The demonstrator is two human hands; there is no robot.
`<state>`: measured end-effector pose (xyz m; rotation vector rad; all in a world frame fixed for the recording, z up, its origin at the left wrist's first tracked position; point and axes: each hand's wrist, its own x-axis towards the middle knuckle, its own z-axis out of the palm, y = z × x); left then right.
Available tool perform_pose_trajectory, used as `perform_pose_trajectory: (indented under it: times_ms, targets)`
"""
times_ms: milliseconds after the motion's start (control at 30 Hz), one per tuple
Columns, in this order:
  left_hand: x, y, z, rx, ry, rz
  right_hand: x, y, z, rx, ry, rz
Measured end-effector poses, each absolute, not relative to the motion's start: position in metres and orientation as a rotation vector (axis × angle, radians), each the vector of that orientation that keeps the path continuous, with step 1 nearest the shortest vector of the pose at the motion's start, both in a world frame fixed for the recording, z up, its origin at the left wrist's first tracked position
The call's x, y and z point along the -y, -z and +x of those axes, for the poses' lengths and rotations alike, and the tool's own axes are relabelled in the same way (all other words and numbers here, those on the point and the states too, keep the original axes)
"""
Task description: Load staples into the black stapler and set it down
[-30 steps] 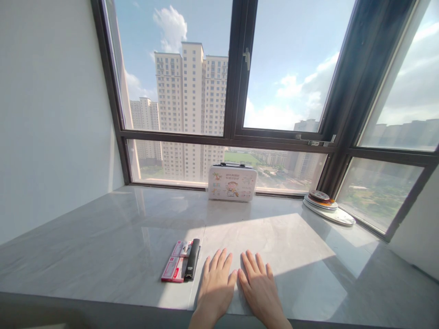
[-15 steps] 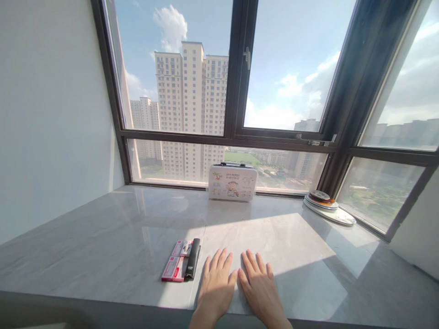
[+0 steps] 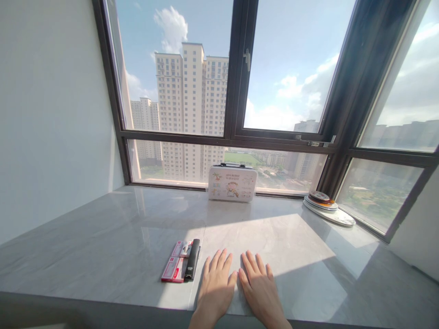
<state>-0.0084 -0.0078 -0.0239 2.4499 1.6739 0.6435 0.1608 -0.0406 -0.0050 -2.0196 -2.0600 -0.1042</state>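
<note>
- As daylight comes through the dark-framed windows (image 3: 236, 91), we face a grey marbled sill (image 3: 85, 242), sunlit in bands.
- Near the far pane, we see a white case (image 3: 232, 186) with printed pictures, upright, its black handle on top.
- In the far right corner, we find a stack of round, plate-like pieces (image 3: 338, 218).
- We rest our left hand (image 3: 216, 288) and right hand (image 3: 259, 288) side by side near the sill's near edge, palms down, fingers slightly spread, thumb tips all but meeting, nothing held.
- Left of both hands lies our black stapler (image 3: 192, 260), just beside the left hand, the nearer one, but apart from it; its long axis runs near to far, the far end leaning slightly right.
- Along its left side, we spot small red-and-white boxes (image 3: 173, 268); whether they touch it, we cannot tell.
</note>
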Motion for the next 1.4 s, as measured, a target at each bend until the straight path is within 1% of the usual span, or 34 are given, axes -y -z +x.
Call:
perform_pose_trajectory:
  times_ms: [933, 1400]
  targets:
    - [0.0059, 0.0243, -0.0071, -1.676, -0.644, 2.431, 0.0430, 0.0018, 0.1605, 2.079, 0.119, -2.022]
    - [0.0071, 0.0222, -0.0077, -1.679, -0.644, 2.431, 0.0437, -0.0031, 0.1583, 2.047, 0.042, -2.050]
